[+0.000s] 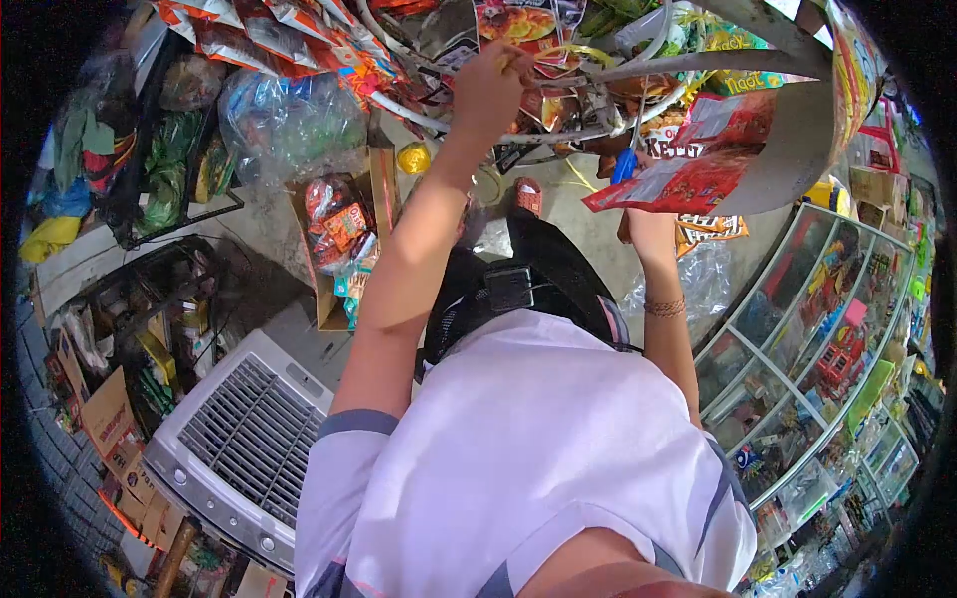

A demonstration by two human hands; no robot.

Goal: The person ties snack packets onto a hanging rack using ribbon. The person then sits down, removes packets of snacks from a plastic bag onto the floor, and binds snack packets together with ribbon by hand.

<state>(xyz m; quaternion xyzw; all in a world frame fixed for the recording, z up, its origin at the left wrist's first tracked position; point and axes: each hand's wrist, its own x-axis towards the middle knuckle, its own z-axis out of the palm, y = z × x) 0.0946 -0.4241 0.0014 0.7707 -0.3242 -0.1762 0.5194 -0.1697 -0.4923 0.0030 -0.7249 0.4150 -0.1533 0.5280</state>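
My left hand (490, 92) is raised to a white metal ring rack (588, 135) hung with snack packets. Its fingers are pinched together beside a yellow strip (590, 56) and a packet with a food picture (518, 25); what they grip is too small to tell. Lower and to the right, my right hand (648, 231) is closed, partly hidden behind a red printed packet sheet (688, 149). Blue-handled scissors (624, 166) stick up from it, blades toward the rack. An orange packet (713, 229) hangs beside my right wrist.
Orange-and-silver packets (269, 40) hang at upper left. Below are a cardboard box (381, 189) of snack packs and a yellow ball-shaped item (414, 157). A grey air cooler (249, 429) stands at left, a glass display case (797, 339) at right. Clear plastic (688, 284) lies on the floor.
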